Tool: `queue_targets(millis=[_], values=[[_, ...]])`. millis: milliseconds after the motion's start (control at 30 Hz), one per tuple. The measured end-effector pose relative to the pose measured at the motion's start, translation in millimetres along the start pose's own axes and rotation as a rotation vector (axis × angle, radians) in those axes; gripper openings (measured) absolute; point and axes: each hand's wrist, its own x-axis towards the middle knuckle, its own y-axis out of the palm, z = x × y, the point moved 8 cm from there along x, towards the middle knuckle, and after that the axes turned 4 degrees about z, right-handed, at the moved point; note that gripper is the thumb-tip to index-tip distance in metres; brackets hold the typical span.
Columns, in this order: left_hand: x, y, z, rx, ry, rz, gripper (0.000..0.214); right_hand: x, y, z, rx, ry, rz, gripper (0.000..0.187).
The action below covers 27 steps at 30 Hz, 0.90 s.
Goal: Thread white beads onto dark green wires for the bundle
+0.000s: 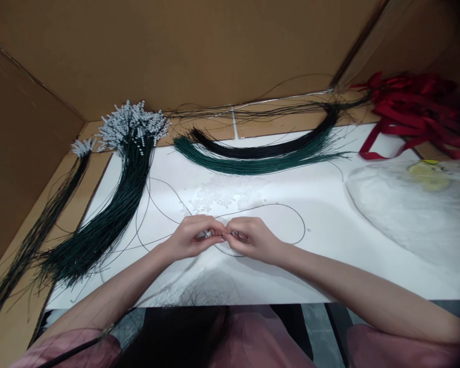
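My left hand (194, 236) and my right hand (256, 237) meet fingertip to fingertip over the white board (322, 271). Both are closed in a pinch on a thin dark wire (304, 225). The wire loops out to the right behind my right hand, and more loops spread to the left of my left hand. What sits right between the fingertips is too small to make out. Just beyond the hands lie many small clear-white beads (226, 194), loosely scattered.
A thick bunch of green wires (128, 189) with white beaded tips (132, 125) lies left, beside a thinner bunch (57, 209). Green wires (249, 164) and black wires (260, 150) lie at the back. Red ribbon (402, 110) and a clear plastic bag (410, 204) are right. Cardboard walls (199, 51) surround the board.
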Motion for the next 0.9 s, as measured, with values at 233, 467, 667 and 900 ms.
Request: queue_targets(millis=[233, 467, 667, 900], values=[[-0.4, 1.2, 0.5, -0.008, -0.01, 0.008, 0.017, 0.3, -0.5, 1.2, 0.005, -0.005, -0.003, 0.023], [-0.4, 2.2, 1.7, -0.018, -0.01, 0.019, 0.017, -0.2, 0.1, 1.0, 0.01, -0.005, 0.005, 0.022], [-0.5, 1.2, 0.7, -0.015, 0.003, 0.012, 0.018, 0.2, 0.2, 1.7, 0.009, 0.001, 0.01, 0.022], [-0.4, 1.7, 1.4, -0.008, -0.005, 0.019, 0.018, 0.2, -0.3, 2.0, 0.011, -0.002, 0.008, 0.02]])
